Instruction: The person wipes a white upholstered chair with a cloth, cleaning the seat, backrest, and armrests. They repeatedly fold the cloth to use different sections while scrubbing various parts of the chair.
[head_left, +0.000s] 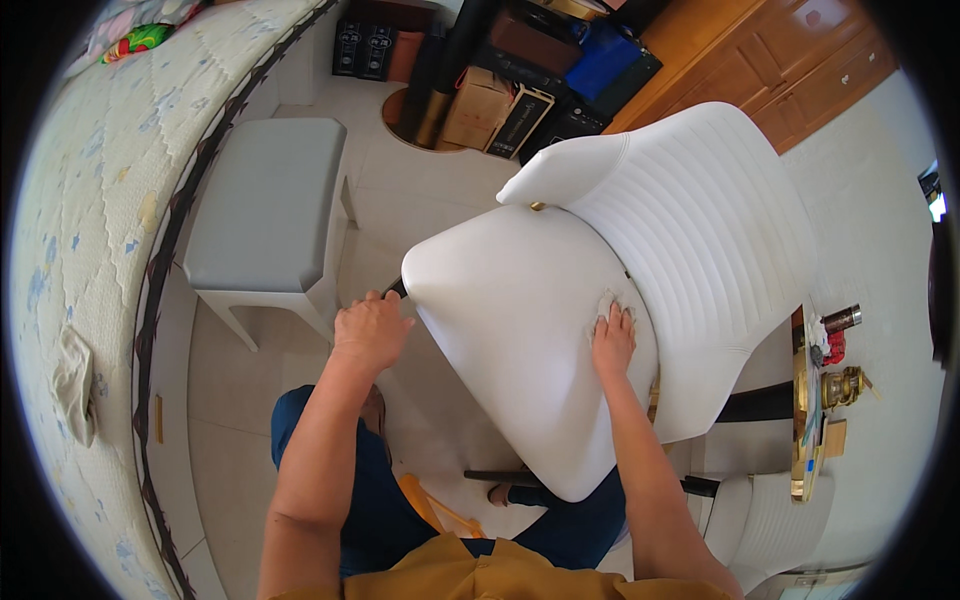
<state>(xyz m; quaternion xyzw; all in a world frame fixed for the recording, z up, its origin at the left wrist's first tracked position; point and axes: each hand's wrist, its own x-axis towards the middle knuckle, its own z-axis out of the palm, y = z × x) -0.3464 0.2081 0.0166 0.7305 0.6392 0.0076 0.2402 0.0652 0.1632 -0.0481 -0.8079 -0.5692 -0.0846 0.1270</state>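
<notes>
A white padded chair (517, 315) stands tilted before me, its ribbed backrest (697, 232) towards the upper right. My right hand (615, 337) presses a crumpled pale cloth (609, 302) on the seat, close to where it meets the backrest. At the seat's left corner, my left hand (373, 328) is closed around the end of a dark chair leg (394, 287); part of that leg is hidden by the fingers.
A grey-topped stool (266, 202) stands at left beside the mattress (97, 225), on which a pale cloth (75, 386) lies. Boxes (480, 109) and a wooden cabinet (780, 67) are at the back. A small table (802, 465) holding items and a second white chair (780, 517) are at right.
</notes>
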